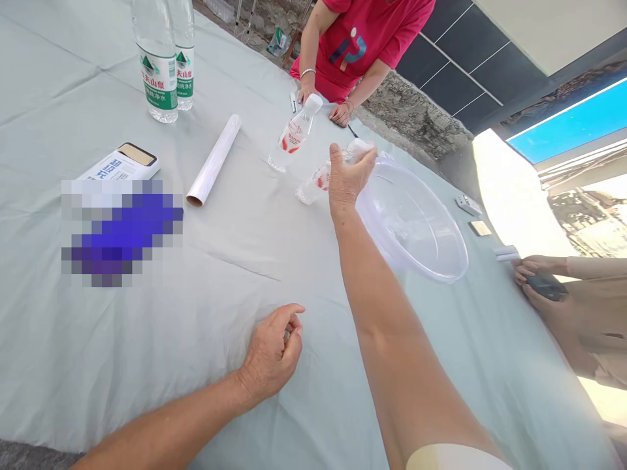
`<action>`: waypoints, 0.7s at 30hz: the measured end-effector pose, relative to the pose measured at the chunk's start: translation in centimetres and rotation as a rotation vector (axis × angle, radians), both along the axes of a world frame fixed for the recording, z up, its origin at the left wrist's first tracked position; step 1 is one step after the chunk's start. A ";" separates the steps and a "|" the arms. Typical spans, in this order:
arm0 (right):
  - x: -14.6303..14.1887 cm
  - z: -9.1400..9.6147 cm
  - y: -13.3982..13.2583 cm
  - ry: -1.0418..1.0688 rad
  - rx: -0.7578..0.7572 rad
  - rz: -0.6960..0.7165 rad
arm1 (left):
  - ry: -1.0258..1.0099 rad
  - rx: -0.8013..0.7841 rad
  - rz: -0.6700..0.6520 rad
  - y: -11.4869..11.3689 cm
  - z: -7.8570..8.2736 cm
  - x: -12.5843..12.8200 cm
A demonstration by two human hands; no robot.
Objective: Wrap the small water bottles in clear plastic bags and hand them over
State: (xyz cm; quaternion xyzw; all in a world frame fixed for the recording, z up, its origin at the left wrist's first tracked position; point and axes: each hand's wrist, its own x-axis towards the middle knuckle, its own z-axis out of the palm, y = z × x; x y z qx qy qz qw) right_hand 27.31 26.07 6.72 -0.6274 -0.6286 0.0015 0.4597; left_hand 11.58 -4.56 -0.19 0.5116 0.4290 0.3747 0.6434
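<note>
My right hand (350, 175) is closed around a clear plastic water bottle (309, 188) with a red-marked label, held tilted by the rim of a clear plastic basin (441, 271). Part of that bottle is hidden behind my fingers. Just to its left, a second bottle of the same kind (292, 140) with a white cap stands on the table. My left hand (273, 352) rests on the cloth near me. Its fingers are loosely curled, thumb apart from the forefinger, and nothing shows in it.
A light green cloth (235, 254) covers the table. A film roll (214, 160), two green-labelled bottles (159, 81), a white box (120, 166) and a blurred blue patch (140, 219) lie left. One person (362, 46) stands opposite; another person's hands (543, 277) hold something dark at right.
</note>
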 end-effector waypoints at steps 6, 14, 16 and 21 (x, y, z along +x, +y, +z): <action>-4.6 6.2 0.8 -0.121 0.243 -0.012 | 0.000 -0.005 0.020 -0.1 -0.5 0.3; -8.3 5.2 6.6 -0.240 -0.262 0.155 | -0.014 0.024 0.023 0.1 -0.4 0.1; -8.3 4.6 6.1 -0.218 -0.256 0.181 | -0.019 0.031 0.026 0.1 -0.5 0.1; -8.8 4.0 0.9 -0.213 -0.280 0.368 | -0.010 0.040 0.029 0.0 -0.4 -0.1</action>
